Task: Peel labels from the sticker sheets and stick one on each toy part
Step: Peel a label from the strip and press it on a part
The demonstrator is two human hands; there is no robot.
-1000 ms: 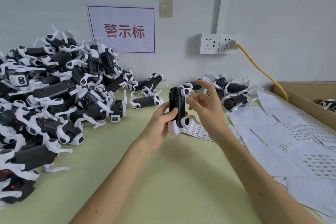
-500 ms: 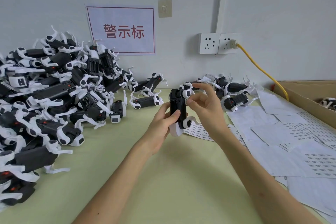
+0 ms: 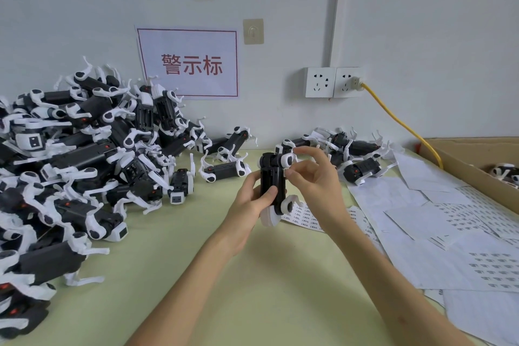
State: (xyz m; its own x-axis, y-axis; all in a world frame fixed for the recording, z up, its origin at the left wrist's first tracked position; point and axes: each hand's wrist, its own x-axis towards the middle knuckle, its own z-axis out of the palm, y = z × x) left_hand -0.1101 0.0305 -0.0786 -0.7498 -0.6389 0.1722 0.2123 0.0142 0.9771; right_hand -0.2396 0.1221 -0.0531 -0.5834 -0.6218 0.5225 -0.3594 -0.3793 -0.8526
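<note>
A black and white toy part (image 3: 271, 177) is held upright above the green table (image 3: 252, 289), its white end pointing down. My left hand (image 3: 250, 202) grips its left side, thumb across the black body. My right hand (image 3: 314, 177) pinches at the toy's right edge near the upper white joint; whether a label sits under the fingertips is hidden. A sticker sheet (image 3: 309, 215) with rows of small labels lies flat on the table just behind and below my hands.
A big heap of black and white toy parts (image 3: 84, 166) fills the left. A smaller group (image 3: 354, 154) lies by the wall. Loose white sheets (image 3: 463, 233) cover the right side. A cardboard box (image 3: 477, 163) stands far right, and a yellow cable (image 3: 398, 121) runs from the wall socket.
My right hand's fingers have curled in from above the toy and closed on its right edge. The toy has risen slightly in my left hand.
</note>
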